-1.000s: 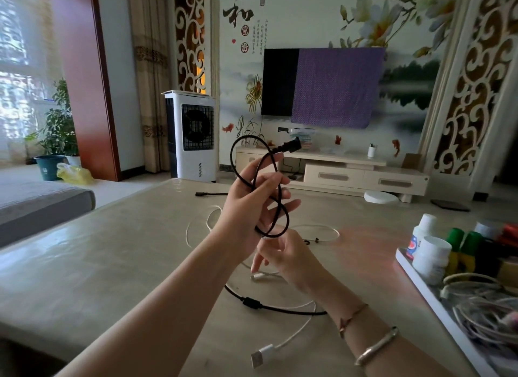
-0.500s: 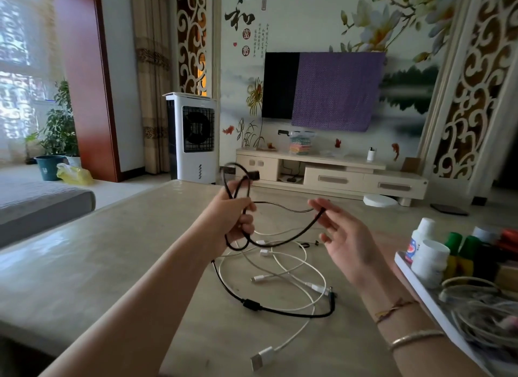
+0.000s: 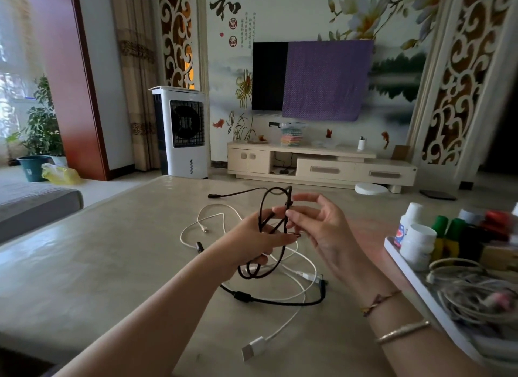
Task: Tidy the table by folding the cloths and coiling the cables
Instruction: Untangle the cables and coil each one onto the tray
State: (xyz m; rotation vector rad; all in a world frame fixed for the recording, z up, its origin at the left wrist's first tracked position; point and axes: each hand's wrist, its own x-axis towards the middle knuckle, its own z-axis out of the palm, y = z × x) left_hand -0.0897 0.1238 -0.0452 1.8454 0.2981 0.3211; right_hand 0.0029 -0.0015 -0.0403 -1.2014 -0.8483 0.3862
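Note:
My left hand (image 3: 252, 240) grips a black cable (image 3: 265, 208) wound into loops that stand up above the table. The fingertips of my right hand (image 3: 316, 225) pinch the same cable at the top of the loops, the other fingers spread. The rest of the black cable trails down to the table and curves to the right (image 3: 280, 301). White cables (image 3: 213, 209) lie tangled on the table under my hands, and a white USB plug (image 3: 253, 348) lies nearest to me. No cloth is in view on the table.
A white tray (image 3: 414, 281) at the right holds white bottles (image 3: 417, 245), green-capped bottles and a heap of pale cables (image 3: 471, 289). The beige table (image 3: 98, 264) stretches to the left. A grey sofa edge sits at far left, with a fan unit and TV cabinet behind.
My right hand has come back to the loops in my left hand and laid another turn of black cable on them. Both hands have dropped lower toward the table.

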